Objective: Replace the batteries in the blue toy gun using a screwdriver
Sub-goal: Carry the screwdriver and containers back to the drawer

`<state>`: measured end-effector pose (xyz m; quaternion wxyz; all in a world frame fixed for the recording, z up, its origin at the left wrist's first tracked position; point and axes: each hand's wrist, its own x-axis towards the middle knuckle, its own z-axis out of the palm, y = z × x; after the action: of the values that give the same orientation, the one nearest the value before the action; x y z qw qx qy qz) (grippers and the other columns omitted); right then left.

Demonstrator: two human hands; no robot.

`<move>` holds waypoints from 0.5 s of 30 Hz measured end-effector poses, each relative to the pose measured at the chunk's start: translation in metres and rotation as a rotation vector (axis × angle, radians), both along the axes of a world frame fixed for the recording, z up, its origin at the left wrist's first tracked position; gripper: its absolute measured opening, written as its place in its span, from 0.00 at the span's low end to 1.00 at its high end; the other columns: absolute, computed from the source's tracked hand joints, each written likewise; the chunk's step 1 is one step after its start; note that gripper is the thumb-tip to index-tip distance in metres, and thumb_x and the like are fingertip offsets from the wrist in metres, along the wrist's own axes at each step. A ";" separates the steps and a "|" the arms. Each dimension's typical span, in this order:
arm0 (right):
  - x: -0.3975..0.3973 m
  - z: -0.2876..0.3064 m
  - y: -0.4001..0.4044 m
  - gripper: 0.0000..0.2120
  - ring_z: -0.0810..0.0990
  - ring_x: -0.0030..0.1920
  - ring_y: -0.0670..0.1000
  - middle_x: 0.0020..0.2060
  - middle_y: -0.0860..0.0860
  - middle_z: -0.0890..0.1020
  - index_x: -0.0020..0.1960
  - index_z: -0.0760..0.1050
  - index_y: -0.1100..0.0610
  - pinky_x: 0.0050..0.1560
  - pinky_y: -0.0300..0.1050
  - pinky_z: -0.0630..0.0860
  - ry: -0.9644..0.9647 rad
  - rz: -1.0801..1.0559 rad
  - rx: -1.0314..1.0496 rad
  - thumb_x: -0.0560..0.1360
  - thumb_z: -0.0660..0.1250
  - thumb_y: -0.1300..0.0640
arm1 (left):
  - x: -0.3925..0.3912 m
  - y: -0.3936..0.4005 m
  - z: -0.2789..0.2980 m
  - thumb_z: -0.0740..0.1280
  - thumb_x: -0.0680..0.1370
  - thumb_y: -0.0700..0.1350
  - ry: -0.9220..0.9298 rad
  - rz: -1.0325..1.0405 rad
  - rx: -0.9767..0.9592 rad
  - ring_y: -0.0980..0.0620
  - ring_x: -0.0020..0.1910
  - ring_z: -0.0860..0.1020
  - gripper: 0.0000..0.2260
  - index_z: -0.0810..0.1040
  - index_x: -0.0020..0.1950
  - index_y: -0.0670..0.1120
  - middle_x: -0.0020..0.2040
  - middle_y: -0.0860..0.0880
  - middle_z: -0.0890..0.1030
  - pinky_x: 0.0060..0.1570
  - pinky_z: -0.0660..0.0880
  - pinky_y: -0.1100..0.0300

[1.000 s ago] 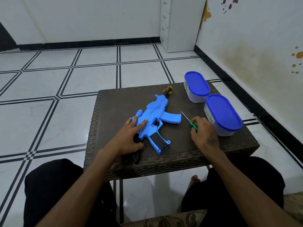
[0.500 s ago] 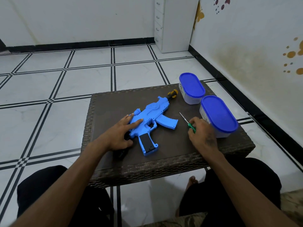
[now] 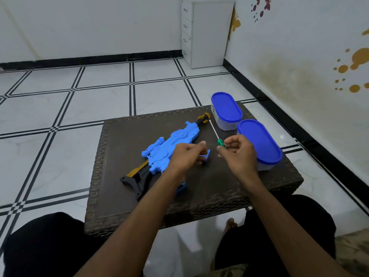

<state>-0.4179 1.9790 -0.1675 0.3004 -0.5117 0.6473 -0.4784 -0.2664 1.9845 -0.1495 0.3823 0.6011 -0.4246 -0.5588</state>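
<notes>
Clearly, the blue toy gun (image 3: 169,148) is lying flat on its side on the dark woven-edged table (image 3: 127,156), and every place below is given from that gun. Its orange-and-black muzzle is pointing away toward the far edge, and its black stock is reaching back toward the person. The left hand (image 3: 186,156) is hovering over the gun's grip area with its fingers curled, seemingly pinching a small blue projecting part there; whether they are truly gripping it is hard to tell. The right hand (image 3: 238,154) is sitting just to the right of the gun, its fingers closing round the green handle of a slim screwdriver (image 3: 215,134), whose thin metal shaft is angling up and away beside the muzzle. Two oval containers with blue lids, the nearer container (image 3: 259,144) and the farther container (image 3: 226,110), are standing further right of the gun, the nearer one just behind the right hand.

Judging by its look, the gun is hollow moulded plastic: light, stiff and smooth, so it is likely to slide or spin on the table once the screwdriver is pressing on it. Holding it by the broad body or the pistol grip should be steadying it best; the thin scope, muzzle and stock seem more breakable. The screwdriver is slender and light, with a small handle, so a fingertip grip is suiting it.
</notes>
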 end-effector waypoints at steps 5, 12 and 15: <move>-0.003 0.005 0.009 0.17 0.80 0.43 0.43 0.43 0.49 0.80 0.51 0.73 0.54 0.40 0.32 0.76 -0.029 0.018 -0.011 0.68 0.77 0.63 | -0.032 -0.014 0.006 0.72 0.75 0.48 0.129 0.013 0.080 0.52 0.41 0.81 0.10 0.84 0.45 0.41 0.41 0.46 0.84 0.43 0.79 0.61; -0.023 0.015 0.005 0.06 0.81 0.44 0.42 0.41 0.45 0.82 0.47 0.77 0.53 0.44 0.36 0.78 0.173 0.129 -0.025 0.73 0.73 0.57 | -0.033 -0.027 0.006 0.69 0.78 0.45 0.157 0.085 0.115 0.54 0.34 0.81 0.05 0.78 0.45 0.44 0.38 0.48 0.84 0.35 0.79 0.60; -0.038 0.032 -0.004 0.03 0.80 0.43 0.46 0.41 0.46 0.81 0.46 0.77 0.52 0.41 0.39 0.76 0.370 0.017 -0.158 0.74 0.70 0.58 | -0.029 -0.031 0.006 0.64 0.80 0.44 0.230 0.160 0.134 0.50 0.36 0.81 0.05 0.73 0.46 0.44 0.39 0.47 0.82 0.39 0.81 0.54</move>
<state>-0.4561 1.9749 -0.1352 0.1391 -0.6184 0.6475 -0.4230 -0.2949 1.9538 -0.1433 0.4308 0.5890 -0.2905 -0.6189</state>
